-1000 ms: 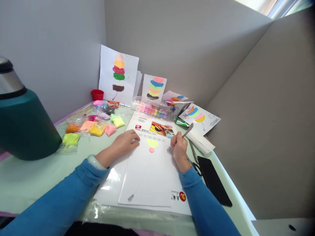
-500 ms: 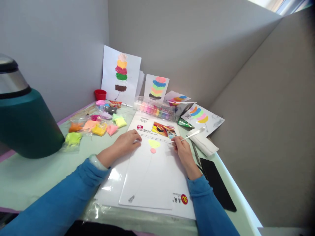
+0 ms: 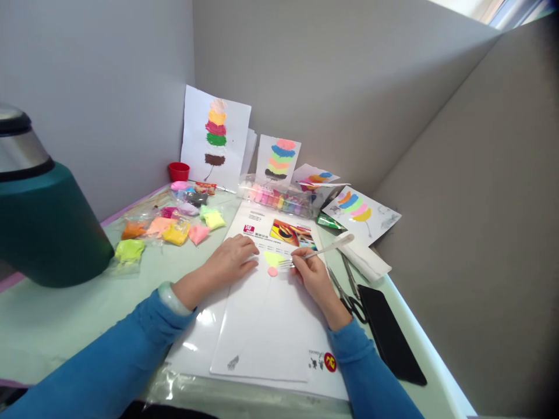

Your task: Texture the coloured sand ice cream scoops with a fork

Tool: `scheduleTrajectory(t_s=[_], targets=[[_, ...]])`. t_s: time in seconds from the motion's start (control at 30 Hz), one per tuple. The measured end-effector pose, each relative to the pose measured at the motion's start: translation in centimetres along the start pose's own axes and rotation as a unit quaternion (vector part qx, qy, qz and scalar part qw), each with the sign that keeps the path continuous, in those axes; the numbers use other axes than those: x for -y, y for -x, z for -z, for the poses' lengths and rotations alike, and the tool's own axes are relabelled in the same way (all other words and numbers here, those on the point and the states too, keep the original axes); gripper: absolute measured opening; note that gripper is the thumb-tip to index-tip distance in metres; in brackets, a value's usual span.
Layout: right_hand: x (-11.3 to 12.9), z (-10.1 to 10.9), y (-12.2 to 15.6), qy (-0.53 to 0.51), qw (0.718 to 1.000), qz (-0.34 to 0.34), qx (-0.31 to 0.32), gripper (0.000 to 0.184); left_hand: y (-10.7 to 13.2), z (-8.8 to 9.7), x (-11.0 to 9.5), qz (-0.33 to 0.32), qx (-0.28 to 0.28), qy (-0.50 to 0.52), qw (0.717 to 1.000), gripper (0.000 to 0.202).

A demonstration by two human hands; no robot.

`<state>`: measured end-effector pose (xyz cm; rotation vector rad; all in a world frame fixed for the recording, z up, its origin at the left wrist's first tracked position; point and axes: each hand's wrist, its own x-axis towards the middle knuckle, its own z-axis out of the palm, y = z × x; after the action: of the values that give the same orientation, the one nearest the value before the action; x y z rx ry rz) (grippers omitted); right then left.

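A white sheet of paper lies on a printed photo-paper pack. On the sheet are a flattened pale-yellow clay piece and, just below it, a small pink clay disc. A thin drawn line runs down from them. My right hand is closed around a fork, whose tines reach the right edge of the yellow clay; whether they touch it I cannot tell. My left hand rests open on the sheet's left side, fingertips near the yellow clay.
Bags of coloured clay lie at the left, near a large teal flask. A clear paint case and decorated cards stand behind. Scissors, a black phone-like slab and a white tissue are on the right.
My right hand has moved left with the fork, bringing the tines to the yellow clay. My left hand has shifted slightly right. The scissors now show more.
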<state>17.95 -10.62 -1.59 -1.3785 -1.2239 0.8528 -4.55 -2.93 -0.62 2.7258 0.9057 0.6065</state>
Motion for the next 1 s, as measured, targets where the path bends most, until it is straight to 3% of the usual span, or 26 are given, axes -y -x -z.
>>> scheduleTrajectory(t_s=[0.07, 0.27, 0.5, 1.0], targets=[[-0.31, -0.14, -0.1, 0.028, 0.999, 0.009, 0.011, 0.024, 0.02, 0.09, -0.2, -0.005, 0.022, -0.017, 1.0, 0.026], [-0.63, -0.02, -0.38, 0.083, 0.994, 0.009, -0.063, 0.024, 0.14, -0.12, 0.07, -0.001, 0.045, -0.041, 0.998, 0.034], [-0.23, -0.49, -0.03, 0.059, 0.998, -0.004, -0.011, 0.02, 0.09, -0.36, 0.52, -0.009, 0.031, -0.026, 0.999, 0.034], [-1.12, -0.77, -0.07, 0.086, 0.996, 0.003, -0.002, 0.016, 0.05, -0.3, 0.39, 0.0, 0.03, -0.03, 0.999, 0.035]])
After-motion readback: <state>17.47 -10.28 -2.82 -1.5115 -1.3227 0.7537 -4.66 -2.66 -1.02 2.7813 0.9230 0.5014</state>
